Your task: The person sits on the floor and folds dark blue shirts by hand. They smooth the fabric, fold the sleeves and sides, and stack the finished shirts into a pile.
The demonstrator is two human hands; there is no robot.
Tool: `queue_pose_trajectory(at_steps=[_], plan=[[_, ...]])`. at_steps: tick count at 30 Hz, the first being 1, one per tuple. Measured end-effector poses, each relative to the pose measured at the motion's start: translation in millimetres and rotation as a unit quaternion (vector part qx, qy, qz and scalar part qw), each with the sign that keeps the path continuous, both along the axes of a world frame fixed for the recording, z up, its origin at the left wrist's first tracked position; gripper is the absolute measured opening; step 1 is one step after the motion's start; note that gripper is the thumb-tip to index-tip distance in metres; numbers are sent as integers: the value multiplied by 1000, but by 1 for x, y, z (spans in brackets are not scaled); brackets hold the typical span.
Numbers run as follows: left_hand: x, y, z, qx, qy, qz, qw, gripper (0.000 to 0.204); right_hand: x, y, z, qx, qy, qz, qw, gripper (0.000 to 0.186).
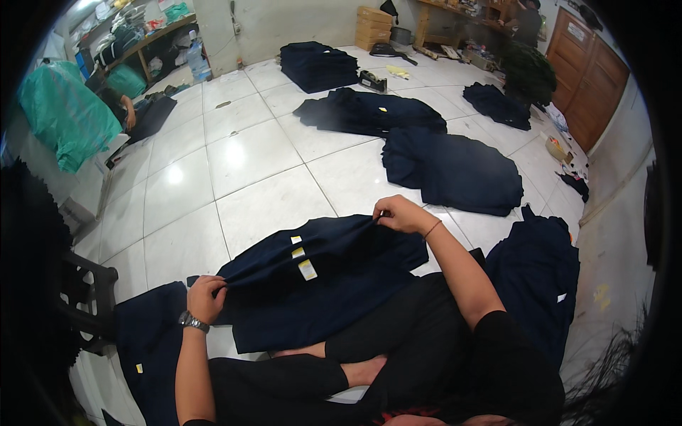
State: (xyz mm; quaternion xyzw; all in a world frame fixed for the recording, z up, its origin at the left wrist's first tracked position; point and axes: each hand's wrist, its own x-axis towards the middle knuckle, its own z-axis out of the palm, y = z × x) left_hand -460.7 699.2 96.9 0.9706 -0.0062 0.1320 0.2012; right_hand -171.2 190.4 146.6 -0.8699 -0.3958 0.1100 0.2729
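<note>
**Navy garment spread flat on the white tiled floor**

The dark navy garment (320,284) lies spread on the white tiled floor (249,177), its upper edge pulled taut between two pinched ends, one at each side. Three small tags, white and yellow, sit in a short row near the middle of that upper edge. Its lower edge lies just beside the person's crossed legs on the floor.

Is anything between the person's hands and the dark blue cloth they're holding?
Nothing visible. The left hand and the right hand both pinch the top edge of the dark blue garment directly, with no other thing between fingers and cloth.
</note>
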Motion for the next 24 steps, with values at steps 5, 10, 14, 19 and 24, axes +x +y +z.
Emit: queue_pose_trajectory(at_steps=[5, 10, 14, 19, 24], plan=[[1, 6, -12, -56, -27, -13, 998, 13, -1, 1, -10, -35, 29, 62, 997, 19], [-1, 3, -10, -50, 8, -12, 999, 12, -5, 5, -2, -35, 48, 49, 997, 19], [4, 2, -9, -43, 23, -25, 998, 13, -2, -8, 3, 12, -3, 7, 1000, 17], [2, 14, -9, -55, 1, -16, 998, 10, 2, -13, 11, 55, -29, 2, 998, 19], [1, 21, -16, -61, 2, -7, 998, 9, 1, -14, 12, 31, -15, -2, 999, 19]])
